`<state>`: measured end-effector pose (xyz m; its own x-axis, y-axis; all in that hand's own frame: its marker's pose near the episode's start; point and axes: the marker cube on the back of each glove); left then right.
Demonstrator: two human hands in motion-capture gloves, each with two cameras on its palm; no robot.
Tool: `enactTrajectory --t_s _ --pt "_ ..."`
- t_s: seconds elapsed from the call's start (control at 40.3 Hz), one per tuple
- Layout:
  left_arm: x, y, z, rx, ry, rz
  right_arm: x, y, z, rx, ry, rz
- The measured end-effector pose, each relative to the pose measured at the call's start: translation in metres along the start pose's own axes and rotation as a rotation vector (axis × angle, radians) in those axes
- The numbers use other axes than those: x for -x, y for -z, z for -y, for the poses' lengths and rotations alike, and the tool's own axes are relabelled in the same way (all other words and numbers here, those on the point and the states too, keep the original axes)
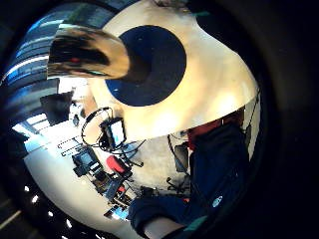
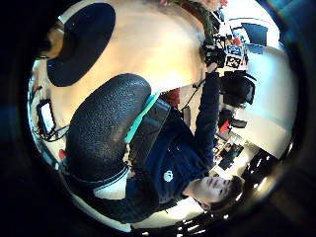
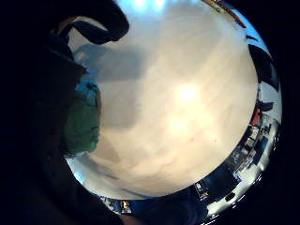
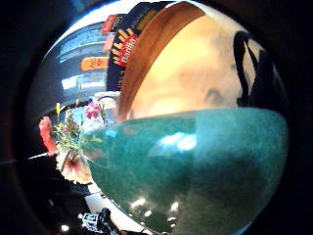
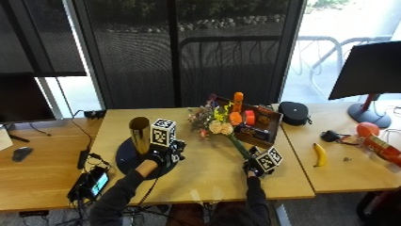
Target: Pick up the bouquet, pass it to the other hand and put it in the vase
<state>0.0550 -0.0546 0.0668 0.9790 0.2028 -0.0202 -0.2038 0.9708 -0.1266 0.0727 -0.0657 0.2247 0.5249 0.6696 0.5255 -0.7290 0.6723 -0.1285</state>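
The right hand (image 5: 252, 165), at the near right of the table (image 5: 206, 174), curls its fingers round the green stem wrap of the bouquet (image 5: 220, 127); its thumb-side palm view is filled by that glossy green wrap, with the blooms beyond. The left hand (image 5: 155, 157) is at the near left, just beside the gold vase (image 5: 140, 134). Its fingers look relaxed and seem to hold nothing, though the glove hides them partly. The vase stands upright on a dark round mat (image 5: 130, 162).

The bouquet's long axis runs diagonally: stem end near and right in the hand, flower heads far and left, toward the middle of the table. Whether it rests on the table or is just lifted, I cannot tell.

Risks, as a judgement: the blooms lie just beside a brown tray (image 5: 251, 127) of goods, so lifting could snag them. At the handover, the slick wrap could slip between gloves. The tall narrow vase could tip if the stems strike its rim.
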Motion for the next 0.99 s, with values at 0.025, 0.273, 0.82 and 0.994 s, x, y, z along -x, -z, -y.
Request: enactTrajectory --t_s 0.025,0.273,0.82,0.994 --pt "0.0 0.0 0.001 0.002 -0.003 -0.01 0.004 0.002 0.001 -0.01 0.028 0.043" --pt "-0.002 0.005 0.016 0.075 -0.065 -0.221 0.039 0.025 -0.024 0.108 0.153 0.354" --pt "-0.032 0.088 0.042 -0.04 -0.27 -1.205 0.153 0.057 -0.118 0.568 0.358 0.712" --pt "-0.038 0.099 0.054 -0.041 -0.33 -1.338 0.179 0.041 -0.164 0.737 0.427 0.743"
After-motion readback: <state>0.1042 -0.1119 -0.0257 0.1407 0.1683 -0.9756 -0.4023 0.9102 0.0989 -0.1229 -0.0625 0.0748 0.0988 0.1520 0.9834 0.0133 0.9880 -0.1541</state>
